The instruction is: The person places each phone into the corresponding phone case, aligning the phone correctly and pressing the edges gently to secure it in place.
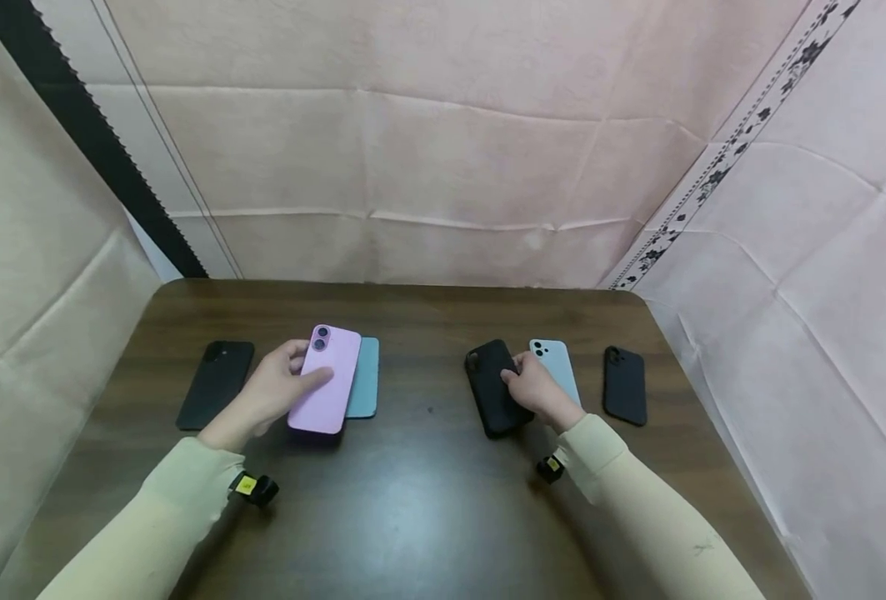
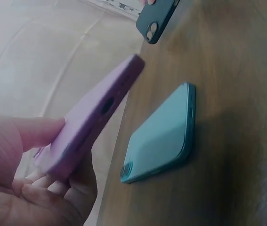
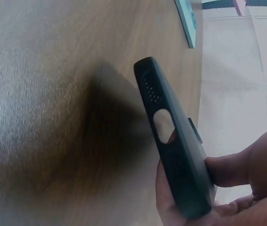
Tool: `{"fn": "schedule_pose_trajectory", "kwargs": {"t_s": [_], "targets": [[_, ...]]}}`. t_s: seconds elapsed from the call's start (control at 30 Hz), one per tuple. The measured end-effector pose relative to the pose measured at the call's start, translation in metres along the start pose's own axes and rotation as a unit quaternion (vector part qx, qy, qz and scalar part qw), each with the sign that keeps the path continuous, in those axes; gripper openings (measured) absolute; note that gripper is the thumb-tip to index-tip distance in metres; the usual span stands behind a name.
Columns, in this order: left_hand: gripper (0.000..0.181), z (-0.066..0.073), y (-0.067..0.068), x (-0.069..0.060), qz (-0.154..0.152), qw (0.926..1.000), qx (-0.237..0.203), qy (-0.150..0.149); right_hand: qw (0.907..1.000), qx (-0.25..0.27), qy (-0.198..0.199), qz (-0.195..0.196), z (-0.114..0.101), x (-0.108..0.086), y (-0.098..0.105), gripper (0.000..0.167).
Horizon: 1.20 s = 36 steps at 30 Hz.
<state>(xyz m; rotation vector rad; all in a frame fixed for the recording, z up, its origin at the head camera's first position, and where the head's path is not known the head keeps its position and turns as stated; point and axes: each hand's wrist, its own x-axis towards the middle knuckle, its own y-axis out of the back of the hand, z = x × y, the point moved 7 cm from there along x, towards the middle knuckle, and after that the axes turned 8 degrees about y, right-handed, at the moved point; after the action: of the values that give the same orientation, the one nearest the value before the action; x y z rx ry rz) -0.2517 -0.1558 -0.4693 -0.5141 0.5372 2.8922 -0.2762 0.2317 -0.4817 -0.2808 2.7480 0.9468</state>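
My left hand (image 1: 281, 383) grips a purple phone (image 1: 327, 379) by its left side, thumb across the back with its two round lenses. In the left wrist view its bottom edge shows a dark oval port opening. The phone is tilted and raised above the table, partly over a teal phone (image 2: 159, 136) lying flat. My right hand (image 1: 536, 387) pinches a black phone case (image 1: 497, 392) by its right edge, above the table. Through an oval cutout in the case (image 3: 171, 141) a light patch shows in the right wrist view. A pale blue phone (image 1: 558, 367) lies partly under that hand.
A black phone or case (image 1: 216, 385) lies left of the left hand. Another dark phone or case (image 1: 625, 385) lies at the far right. The brown wooden table (image 1: 412, 517) has cloth-covered walls (image 1: 427, 158) behind it and at both sides.
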Motion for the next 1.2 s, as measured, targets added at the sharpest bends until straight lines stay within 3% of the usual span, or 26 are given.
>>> {"fn": "schedule_pose_trajectory", "kwargs": {"t_s": [0.2,0.5,0.73,1.2], "targets": [[0.06,0.0,-0.009,-0.003,-0.018,0.9998,-0.007,0.0,0.9996,0.026,-0.007,-0.007,-0.001,0.0,-0.006,0.024],[0.059,-0.001,-0.02,-0.008,-0.031,0.9981,-0.05,0.018,0.9985,0.046,0.026,-0.015,-0.016,-0.002,-0.011,0.03],[0.046,0.001,-0.03,-0.007,-0.043,0.9947,-0.093,0.007,0.9866,0.145,0.054,-0.051,-0.034,-0.005,-0.022,0.03],[0.041,0.014,-0.051,-0.005,-0.05,0.9916,-0.119,0.005,0.9663,0.236,0.069,-0.078,-0.061,-0.017,-0.035,0.028]]}}
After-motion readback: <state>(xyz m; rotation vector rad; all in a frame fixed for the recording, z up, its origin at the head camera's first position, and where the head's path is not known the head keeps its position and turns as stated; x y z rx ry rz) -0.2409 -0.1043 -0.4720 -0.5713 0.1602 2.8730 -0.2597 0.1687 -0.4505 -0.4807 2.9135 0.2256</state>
